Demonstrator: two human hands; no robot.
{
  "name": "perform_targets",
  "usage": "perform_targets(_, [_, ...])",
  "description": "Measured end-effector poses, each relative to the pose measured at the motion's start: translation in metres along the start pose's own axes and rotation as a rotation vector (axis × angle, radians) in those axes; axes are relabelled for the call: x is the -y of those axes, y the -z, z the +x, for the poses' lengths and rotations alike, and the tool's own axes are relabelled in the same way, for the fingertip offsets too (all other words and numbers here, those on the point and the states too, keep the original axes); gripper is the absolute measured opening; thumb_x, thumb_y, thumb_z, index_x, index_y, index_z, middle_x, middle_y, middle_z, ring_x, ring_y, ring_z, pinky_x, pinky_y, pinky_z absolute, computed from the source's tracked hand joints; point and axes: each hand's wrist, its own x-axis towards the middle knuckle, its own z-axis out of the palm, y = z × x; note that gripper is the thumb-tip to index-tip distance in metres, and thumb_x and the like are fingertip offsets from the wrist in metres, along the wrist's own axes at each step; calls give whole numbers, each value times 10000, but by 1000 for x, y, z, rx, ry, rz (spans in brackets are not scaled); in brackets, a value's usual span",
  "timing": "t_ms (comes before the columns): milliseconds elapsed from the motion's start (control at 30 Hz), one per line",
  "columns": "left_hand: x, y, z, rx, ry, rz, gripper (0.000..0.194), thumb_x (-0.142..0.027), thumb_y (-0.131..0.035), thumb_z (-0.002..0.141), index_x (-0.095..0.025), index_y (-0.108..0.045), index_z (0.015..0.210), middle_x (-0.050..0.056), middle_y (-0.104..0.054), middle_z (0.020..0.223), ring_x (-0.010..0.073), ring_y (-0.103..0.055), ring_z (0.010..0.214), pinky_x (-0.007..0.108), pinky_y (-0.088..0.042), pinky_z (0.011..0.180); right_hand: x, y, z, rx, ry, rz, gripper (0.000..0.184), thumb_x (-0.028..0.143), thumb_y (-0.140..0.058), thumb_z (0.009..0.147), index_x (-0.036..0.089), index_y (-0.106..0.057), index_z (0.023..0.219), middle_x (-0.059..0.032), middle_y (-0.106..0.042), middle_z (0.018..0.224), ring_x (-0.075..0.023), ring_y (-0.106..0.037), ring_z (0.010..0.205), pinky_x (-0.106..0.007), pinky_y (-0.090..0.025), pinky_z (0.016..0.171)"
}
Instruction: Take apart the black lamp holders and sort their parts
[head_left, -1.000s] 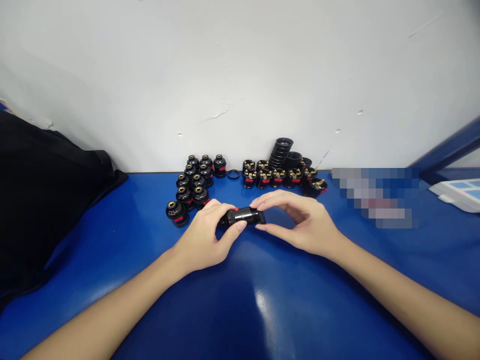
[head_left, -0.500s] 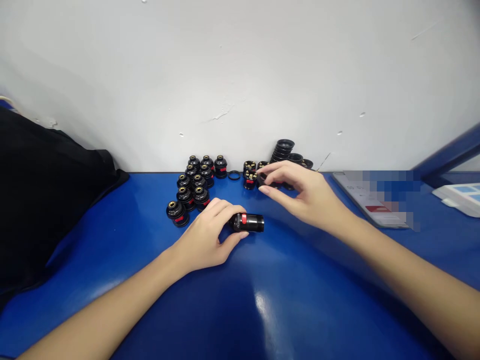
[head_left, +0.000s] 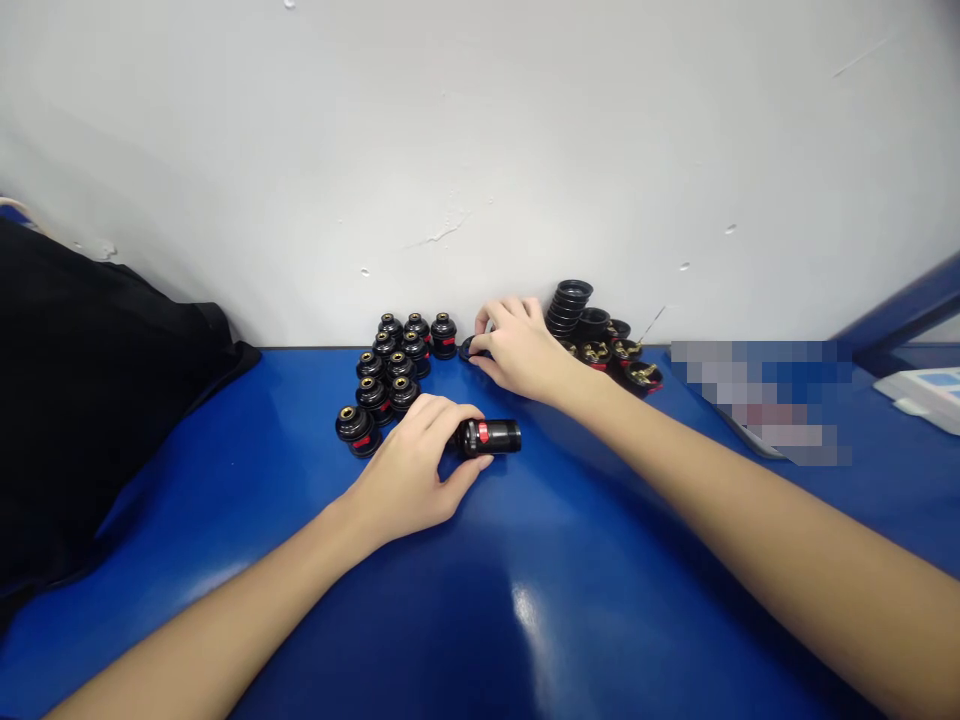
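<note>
My left hand (head_left: 420, 460) grips a black lamp holder (head_left: 499, 436) lying on its side, a red piece on its upper flank and its open cylindrical end facing right. Near the wall, my right hand (head_left: 517, 345) has its thumb and index finger closed on a black ring (head_left: 466, 348) on the table, partly hidden by the fingers. Beyond and left of my left hand stand several assembled lamp holders (head_left: 370, 395) with brass-coloured tops. To the right of my right hand are several open ones (head_left: 596, 355) with brass contacts inside, some hidden behind the hand.
A stack of black ring-shaped shells (head_left: 568, 305) leans by the white wall (head_left: 450, 150). Black cloth (head_left: 97, 400) covers the left side of the blue table (head_left: 420, 620). At right lie a partly pixelated phone (head_left: 750, 430) and a white box (head_left: 926, 395).
My right hand has left the lamp holder's open end with a dark ring-like piece, moving away and then left to the ring by the wall. My left hand keeps its hold.
</note>
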Motion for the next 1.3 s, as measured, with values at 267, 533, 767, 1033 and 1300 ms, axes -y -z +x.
perform_targets(267, [-1, 0, 0, 11, -6, -9, 263, -247, -672, 993, -213, -597, 1243, 90, -672, 1145, 256, -604, 1088, 434, -533, 1006, 6, -9, 12, 10, -15, -100, 253, 252, -624, 1021, 145, -852, 1043, -214, -688, 1204, -393, -515, 1153, -499, -332, 946])
perform_targets(533, [1, -2, 0, 8, 3, -19, 281, -244, -687, 980, -220, -600, 1247, 87, -672, 1142, 255, -611, 1089, 433, -538, 1004, 8, -16, 13, -3, -20, -153, 289, 197, -573, 1011, 119, -850, 985, -238, -690, 1186, -398, -524, 1113, -520, -362, 925])
perform_targets(767, [0, -1, 0, 23, 9, -20, 291, -246, -690, 987, -206, -609, 1263, 85, -676, 1145, 244, -609, 1084, 424, -537, 1001, 9, -12, 11, -36, -13, -145, 278, 202, -573, 1017, 117, -837, 1010, -231, -679, 1222, -398, -525, 1148, -540, -378, 954])
perform_targets(1033, [2, -2, 0, -8, 29, -36, 323, -265, -694, 1003, -204, -566, 1294, 74, -695, 1149, 231, -648, 1053, 395, -548, 951, 26, 21, -28, -237, -15, 416, 276, 245, -533, 1059, 151, -758, 930, -148, -684, 1083, -230, -637, 867, -390, -528, 832])
perform_targets(1300, [-2, -6, -3, 28, 100, -131, 233, -298, -692, 1018, -218, -576, 1204, 29, -696, 1079, 195, -684, 992, 323, -543, 875, 44, 41, -88, 420, -440, 1181, 422, 572, -493, 1068, 193, -661, 989, -5, -680, 673, -173, -671, 586, -304, -540, 594])
